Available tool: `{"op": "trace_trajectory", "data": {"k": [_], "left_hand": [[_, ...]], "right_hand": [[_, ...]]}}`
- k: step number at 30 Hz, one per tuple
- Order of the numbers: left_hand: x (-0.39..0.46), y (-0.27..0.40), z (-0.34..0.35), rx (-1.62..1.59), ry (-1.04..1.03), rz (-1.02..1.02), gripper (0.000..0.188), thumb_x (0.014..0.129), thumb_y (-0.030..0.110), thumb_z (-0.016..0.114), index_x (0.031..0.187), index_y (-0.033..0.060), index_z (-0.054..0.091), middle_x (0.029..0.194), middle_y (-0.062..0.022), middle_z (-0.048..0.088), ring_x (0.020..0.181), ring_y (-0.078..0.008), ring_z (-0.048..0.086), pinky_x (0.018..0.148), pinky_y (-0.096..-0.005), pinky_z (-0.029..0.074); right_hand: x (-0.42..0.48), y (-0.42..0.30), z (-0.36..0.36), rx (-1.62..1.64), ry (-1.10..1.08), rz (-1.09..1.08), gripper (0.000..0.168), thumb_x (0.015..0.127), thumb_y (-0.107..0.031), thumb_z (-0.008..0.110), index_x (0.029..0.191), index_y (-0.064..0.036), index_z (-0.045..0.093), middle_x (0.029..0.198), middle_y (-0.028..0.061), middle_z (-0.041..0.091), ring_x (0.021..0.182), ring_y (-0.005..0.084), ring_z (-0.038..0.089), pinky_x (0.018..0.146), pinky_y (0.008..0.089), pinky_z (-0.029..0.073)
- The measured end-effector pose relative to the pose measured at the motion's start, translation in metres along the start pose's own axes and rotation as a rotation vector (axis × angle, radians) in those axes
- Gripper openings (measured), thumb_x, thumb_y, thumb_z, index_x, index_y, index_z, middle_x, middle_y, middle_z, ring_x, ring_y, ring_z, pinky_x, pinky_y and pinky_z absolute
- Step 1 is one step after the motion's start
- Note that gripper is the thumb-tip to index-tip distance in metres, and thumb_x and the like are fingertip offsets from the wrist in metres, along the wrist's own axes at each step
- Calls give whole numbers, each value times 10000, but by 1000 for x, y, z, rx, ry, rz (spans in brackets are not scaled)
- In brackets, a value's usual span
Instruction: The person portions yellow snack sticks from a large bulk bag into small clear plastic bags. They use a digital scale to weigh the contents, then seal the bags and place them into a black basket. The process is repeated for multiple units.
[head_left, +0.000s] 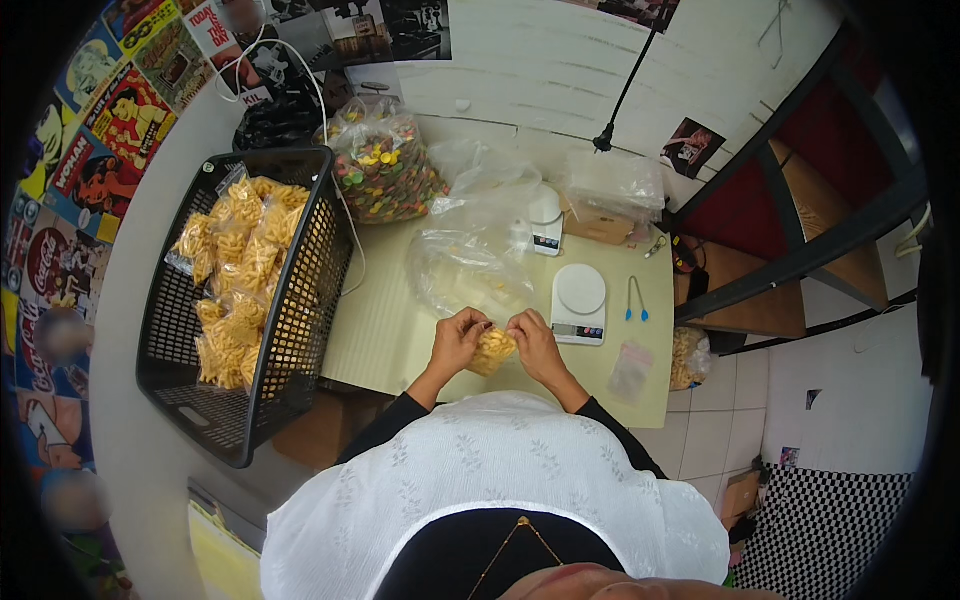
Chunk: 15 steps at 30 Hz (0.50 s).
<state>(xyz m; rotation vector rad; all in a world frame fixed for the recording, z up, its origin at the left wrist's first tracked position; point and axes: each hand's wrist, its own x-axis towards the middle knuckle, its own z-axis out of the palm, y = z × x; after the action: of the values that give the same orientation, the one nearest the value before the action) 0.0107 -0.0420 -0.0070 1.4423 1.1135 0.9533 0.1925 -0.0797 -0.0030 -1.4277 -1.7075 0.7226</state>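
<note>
My left hand (459, 341) and my right hand (536, 345) pinch the top corners of a small clear plastic bag of yellow snack pieces (491, 354), just above the table's front edge. Beyond them lies a large clear plastic bag (472, 274) with some pale yellow pieces inside. A white digital kitchen scale (580, 304) stands to the right of my right hand, its round platform bare. Blue-tipped tongs (637, 298) lie farther right. Nearer the front right corner are flat clear plastic bags (631, 372).
On the left, a black plastic basket (341, 225) holds many filled snack bags (240, 270). Behind it stands a big bag of colourful snack pieces (386, 165). A second scale (546, 217), a cardboard box (598, 225) and stacked clear bags (615, 180) are at the back.
</note>
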Motion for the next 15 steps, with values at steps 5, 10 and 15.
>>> {"op": "trace_trajectory", "data": {"k": [5, 10, 15], "left_hand": [[2, -15, -2, -41, 65, -23, 50, 884, -21, 592, 889, -44, 636, 776, -76, 685, 723, -103, 634, 683, -252, 511], [3, -13, -8, -131, 32, -73, 48, 899, -18, 585, 902, -35, 630, 814, -70, 685, 750, -112, 638, 699, -248, 509], [4, -11, -6, -126, 13, -79, 44, 899, -14, 584, 888, -32, 623, 831, -78, 690, 796, -107, 646, 731, -254, 510]], "right_hand": [[2, -6, -3, 138, -35, 94, 89, 887, -73, 604, 906, 13, 588, 865, 134, 583, 773, 271, 585, 706, 347, 464], [-1, 5, -3, 19, 19, 37, 101, 883, -79, 627, 897, 19, 603, 835, 130, 595, 755, 235, 598, 689, 326, 470], [-3, 8, -2, 90, 20, 99, 79, 871, -64, 622, 885, 13, 607, 837, 134, 600, 757, 272, 598, 696, 345, 475]]}}
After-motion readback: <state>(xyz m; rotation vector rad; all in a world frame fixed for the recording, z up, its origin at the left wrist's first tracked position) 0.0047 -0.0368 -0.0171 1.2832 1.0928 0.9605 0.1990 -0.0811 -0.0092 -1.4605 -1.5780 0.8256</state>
